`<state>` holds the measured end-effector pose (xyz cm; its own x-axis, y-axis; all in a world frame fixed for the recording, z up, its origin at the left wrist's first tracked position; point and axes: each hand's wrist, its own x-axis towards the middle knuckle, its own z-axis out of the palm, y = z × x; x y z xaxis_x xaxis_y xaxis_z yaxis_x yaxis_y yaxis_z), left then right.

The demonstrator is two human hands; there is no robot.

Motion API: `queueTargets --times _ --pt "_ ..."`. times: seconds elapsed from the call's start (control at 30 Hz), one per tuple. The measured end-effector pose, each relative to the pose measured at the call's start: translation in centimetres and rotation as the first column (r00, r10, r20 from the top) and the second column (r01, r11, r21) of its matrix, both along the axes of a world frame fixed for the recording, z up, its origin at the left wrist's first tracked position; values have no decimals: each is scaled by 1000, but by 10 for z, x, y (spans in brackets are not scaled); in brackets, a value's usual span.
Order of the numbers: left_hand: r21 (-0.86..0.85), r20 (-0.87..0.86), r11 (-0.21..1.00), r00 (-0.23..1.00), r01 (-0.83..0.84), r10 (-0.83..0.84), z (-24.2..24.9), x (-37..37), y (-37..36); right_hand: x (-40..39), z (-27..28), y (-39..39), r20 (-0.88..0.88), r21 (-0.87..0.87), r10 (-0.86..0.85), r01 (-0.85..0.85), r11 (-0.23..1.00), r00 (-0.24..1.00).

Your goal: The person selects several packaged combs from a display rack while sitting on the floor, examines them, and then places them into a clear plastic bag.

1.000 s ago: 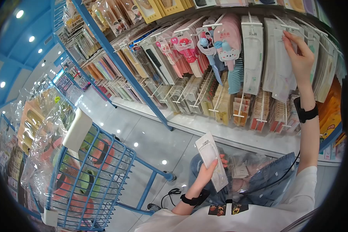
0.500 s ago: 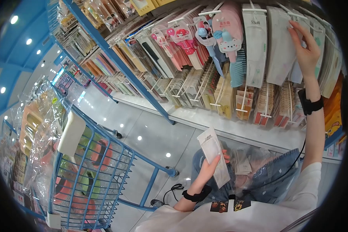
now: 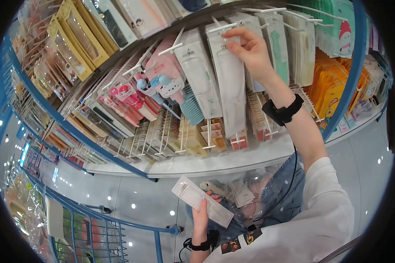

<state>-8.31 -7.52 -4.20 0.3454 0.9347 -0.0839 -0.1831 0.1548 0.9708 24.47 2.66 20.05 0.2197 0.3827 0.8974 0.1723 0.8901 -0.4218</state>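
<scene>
My left hand [image 3: 200, 217] grips a flat white package [image 3: 221, 212] above my lap, thumb across its front. What lies inside it is too pale to make out. My right hand [image 3: 250, 50] is raised to the rack, with thumb and forefinger at the top of a hanging packaged comb [image 3: 231, 83], close to its hook. That comb is white, with teeth showing through the clear front. Just left of it hang similar white packages [image 3: 197, 70]. A clear plastic bag [image 3: 245, 195] with small packs in it rests on my lap.
A blue wire cart [image 3: 96, 239] with wrapped goods stands at lower left. Pink and blue combs [image 3: 191, 107] hang left of my right hand, orange packs [image 3: 327, 90] to the right. A blue rack post [image 3: 353, 65] rises beyond my right arm. Below runs a white shelf base [image 3: 197, 164].
My view has turned right, so the rack and cart sit further left. My right hand has come to the top of a hanging comb package. My left hand still holds the white package, now tilted more.
</scene>
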Motion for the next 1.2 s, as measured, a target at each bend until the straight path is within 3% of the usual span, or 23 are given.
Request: queueTargets --times 0.07,0.17,0.27,0.47,0.57,0.6,0.7,0.77,0.8,0.87,0.93,1.07,1.17,1.2 --pt "5 1 1000 1000 4 -4 3 1 -2 9 1 5 -6 -59 109 -109 992 994" --pt "18 13 1000 1000 7 -7 3 2 -1 3 6 1 90 -12 -66 68 998 994" --pt "-5 41 1000 999 18 -18 5 0 -3 21 -1 0 349 -103 -419 479 872 838" --pt "16 -2 1000 1000 6 -6 0 1 1 33 -25 15 346 -90 -595 657 748 725" --pt "30 18 1000 1000 -1 0 2 2 1 17 -32 8 308 138 -831 843 520 463" --pt "28 33 1000 999 -5 4 3 3 0 3 -31 -5 251 47 -779 797 602 574" --pt "-75 329 989 939 129 -98 -1 -3 2 -27 -49 -39 219 141 -724 713 687 654" --pt "-107 237 983 964 150 -121 15 2 -1 -50 -75 -53 408 3 -439 479 878 801" --pt "-127 191 980 973 154 -128 25 8 -2 -69 -85 -64 425 -236 -194 315 919 884" --pt "-103 185 980 971 173 -152 42 19 -4 -96 -98 -77 242 -605 229 -37 795 943" --pt "-83 196 976 963 203 -184 49 23 -7 -115 -112 -86 -106 -777 487 -378 504 867" --pt "-76 192 943 933 324 -305 53 16 -6 -125 -120 -86 -152 -753 555 -460 472 818" --pt "-74 188 921 913 382 -363 55 15 -8 -134 -121 -85 -137 -696 527 -460 551 839" --pt "-70 189 918 908 392 -373 56 15 -9 -134 -120 -86 -80 -729 497 -391 562 864"
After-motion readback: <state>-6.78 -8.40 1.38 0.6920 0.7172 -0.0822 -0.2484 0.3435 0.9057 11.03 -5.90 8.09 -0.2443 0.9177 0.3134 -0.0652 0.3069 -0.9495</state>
